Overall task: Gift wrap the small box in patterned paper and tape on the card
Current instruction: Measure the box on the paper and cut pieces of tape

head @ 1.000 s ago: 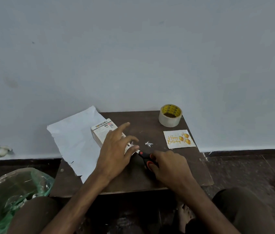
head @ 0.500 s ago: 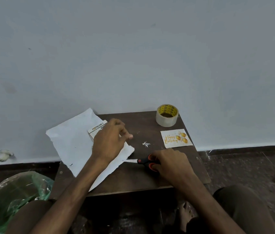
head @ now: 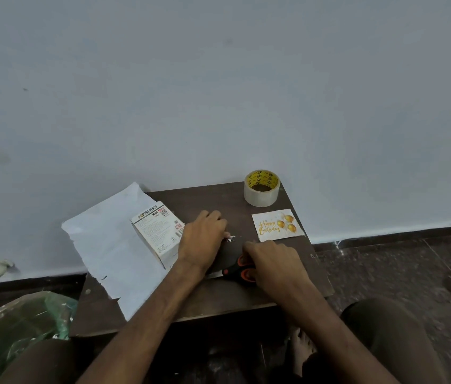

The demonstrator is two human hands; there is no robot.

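The small white box (head: 157,234) lies on a sheet of wrapping paper (head: 108,245) that shows its plain white side, at the left of the low dark table (head: 246,300). My left hand (head: 203,239) rests knuckles up just right of the box. Its fingers are curled, and their tips touch a tiny paper scrap (head: 230,238); whether they pinch it is unclear. My right hand (head: 272,263) covers the handles of black and orange scissors (head: 236,271), whose blade points left under my left forearm. The birthday card (head: 276,225) lies flat at the right.
A roll of clear tape (head: 261,189) with a yellow core stands at the table's back right, near the wall. A green plastic bag (head: 11,328) sits on the floor at the lower left. My knees and a bare foot are below the table's front edge.
My left hand has left the box and paper and moved right to the small scrap, so the box now shows fully. My right hand stays on the scissors.
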